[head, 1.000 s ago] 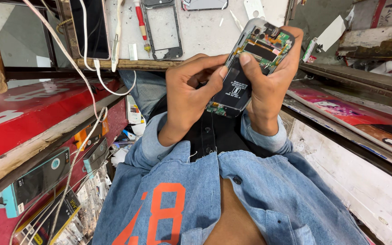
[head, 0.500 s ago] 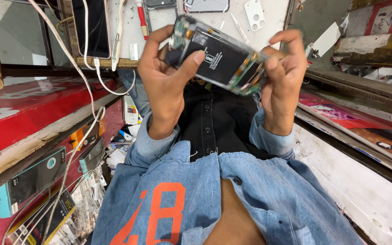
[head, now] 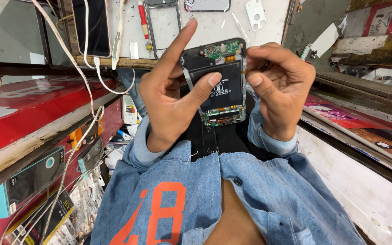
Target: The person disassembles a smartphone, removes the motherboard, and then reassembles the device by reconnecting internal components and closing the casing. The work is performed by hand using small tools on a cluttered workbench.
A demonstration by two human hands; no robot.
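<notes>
Left hand (head: 171, 97) and right hand (head: 280, 84) grip an opened phone (head: 218, 81), black battery exposed.

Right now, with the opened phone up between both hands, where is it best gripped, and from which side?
Probably by its two long side edges, fingers coming in from left and right. The opened phone stands upright with its bare battery and circuit boards facing the camera, so pads should stay off that face. The left hand has a fingertip on the battery; the right hand pinches the right edge.

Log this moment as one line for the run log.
left hand: thumb on opened phone | right hand: grips phone's right edge | phone: back off, battery and boards exposed, above lap
</notes>
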